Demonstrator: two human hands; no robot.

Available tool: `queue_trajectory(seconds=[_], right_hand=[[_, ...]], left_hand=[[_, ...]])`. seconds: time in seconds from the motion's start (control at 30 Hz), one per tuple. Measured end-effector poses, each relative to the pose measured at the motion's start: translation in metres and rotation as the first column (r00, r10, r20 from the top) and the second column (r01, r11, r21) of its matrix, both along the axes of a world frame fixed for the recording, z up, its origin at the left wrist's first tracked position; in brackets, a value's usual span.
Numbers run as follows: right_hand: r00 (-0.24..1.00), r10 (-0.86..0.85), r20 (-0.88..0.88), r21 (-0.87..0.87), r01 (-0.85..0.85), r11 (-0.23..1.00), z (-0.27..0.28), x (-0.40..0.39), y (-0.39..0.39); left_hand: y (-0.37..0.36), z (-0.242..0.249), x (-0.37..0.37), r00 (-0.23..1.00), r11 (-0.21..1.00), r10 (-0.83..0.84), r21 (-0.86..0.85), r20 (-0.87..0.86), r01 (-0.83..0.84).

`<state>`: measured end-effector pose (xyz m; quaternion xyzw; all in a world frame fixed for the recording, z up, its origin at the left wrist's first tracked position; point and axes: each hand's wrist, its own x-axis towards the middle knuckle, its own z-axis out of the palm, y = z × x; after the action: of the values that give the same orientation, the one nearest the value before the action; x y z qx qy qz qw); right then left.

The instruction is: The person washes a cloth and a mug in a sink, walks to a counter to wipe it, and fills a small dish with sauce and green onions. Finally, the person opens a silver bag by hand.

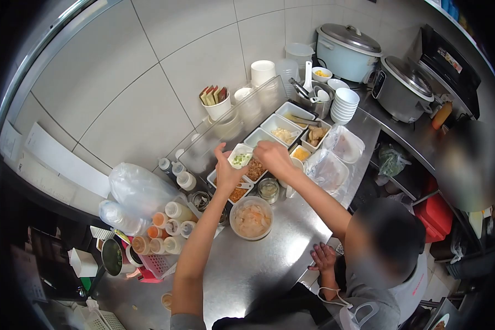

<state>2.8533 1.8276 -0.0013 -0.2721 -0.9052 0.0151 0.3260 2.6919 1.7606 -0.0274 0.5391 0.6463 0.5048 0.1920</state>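
My left hand [227, 171] grips a small white container [237, 166] holding chopped green onion [240, 158], tilted above the row of topping tubs. Close to its right side is my right hand [273, 158], fingers closed; what they hold, if anything, is hidden. Below both hands are a tub of brown crumbly topping [255, 169] and one of orange-brown bits [237, 193] with a white spoon in it. Nearer to me on the steel counter stands a round bowl [251, 218] of pale, orange-tinged pieces. A glass jar [268, 190] stands just behind it.
Squeeze bottles [173, 226] crowd the left beside a plastic bag [140, 184]. A clear guard [214, 132] runs behind the tubs. Stacked white bowls [345, 105] and rice cookers [348, 48] stand back right. Another person's hand [323, 257] rests at the counter's right edge.
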Motion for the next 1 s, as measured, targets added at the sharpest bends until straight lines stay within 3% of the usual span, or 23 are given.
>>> queue_trajectory(seconds=[0.13,0.23,0.33,0.43,0.53,0.57,0.6,0.63,0.7,0.77,0.83,0.9,0.97,1.0], right_hand=[[0.971,-0.158,-0.177,-0.274,0.106,0.956,-0.004,0.013,0.024],[0.913,-0.365,0.185,-0.161,0.394,0.905,-0.053,0.014,0.057],[0.913,-0.327,0.246,-0.091,0.357,0.929,-0.083,0.007,0.061],[0.921,-0.337,0.197,-0.082,0.358,0.930,-0.061,-0.013,0.042],[0.984,-0.009,-0.177,-0.270,-0.040,0.962,-0.028,-0.059,0.009],[0.970,0.152,-0.191,-0.315,-0.207,0.926,-0.014,-0.076,-0.009],[0.947,0.259,-0.190,-0.599,-0.321,0.734,0.008,-0.094,-0.033],[0.880,0.440,-0.180,-0.481,-0.469,0.741,0.005,-0.117,-0.049],[0.813,0.566,-0.136,-0.486,-0.552,0.678,0.000,-0.154,-0.083],[0.772,0.635,-0.027,-0.382,-0.595,0.707,-0.029,-0.191,-0.099],[0.774,0.624,0.107,-0.395,-0.542,0.742,-0.048,-0.215,-0.112],[0.792,0.609,0.042,-0.513,-0.506,0.694,-0.044,-0.211,-0.118],[0.810,0.585,0.042,-0.517,-0.483,0.707,-0.038,-0.203,-0.117],[0.824,0.563,-0.064,-0.555,-0.498,0.667,-0.035,-0.197,-0.114]], left_hand=[[-0.018,0.003,-0.011,0.999,1.000,0.005,0.023,-0.032,-0.004],[-0.039,0.007,-0.020,0.994,0.996,-0.080,0.031,0.072,0.078],[-0.076,0.027,-0.025,0.964,0.983,-0.183,0.049,0.196,0.176],[-0.143,0.074,-0.017,0.887,0.954,-0.288,0.023,0.360,0.300],[-0.213,0.094,-0.011,0.901,0.948,-0.274,-0.062,0.335,0.312],[-0.234,0.096,-0.008,0.902,0.947,-0.266,-0.083,0.341,0.310],[-0.252,0.096,-0.003,0.909,0.953,-0.238,-0.099,0.343,0.287],[-0.270,0.094,0.000,0.915,0.957,-0.212,-0.115,0.344,0.265],[-0.304,0.093,0.007,0.927,0.967,-0.147,-0.146,0.346,0.208],[-0.329,0.089,0.017,0.933,0.974,-0.082,-0.169,0.351,0.150],[-0.351,0.081,0.022,0.925,0.987,-0.010,-0.145,0.379,0.070],[-0.368,0.075,0.024,0.926,0.988,0.041,-0.155,0.374,0.019],[-0.380,0.071,0.026,0.940,0.984,0.111,-0.166,0.324,-0.059],[-0.385,0.067,0.026,0.960,0.984,0.119,-0.163,0.254,-0.079]])
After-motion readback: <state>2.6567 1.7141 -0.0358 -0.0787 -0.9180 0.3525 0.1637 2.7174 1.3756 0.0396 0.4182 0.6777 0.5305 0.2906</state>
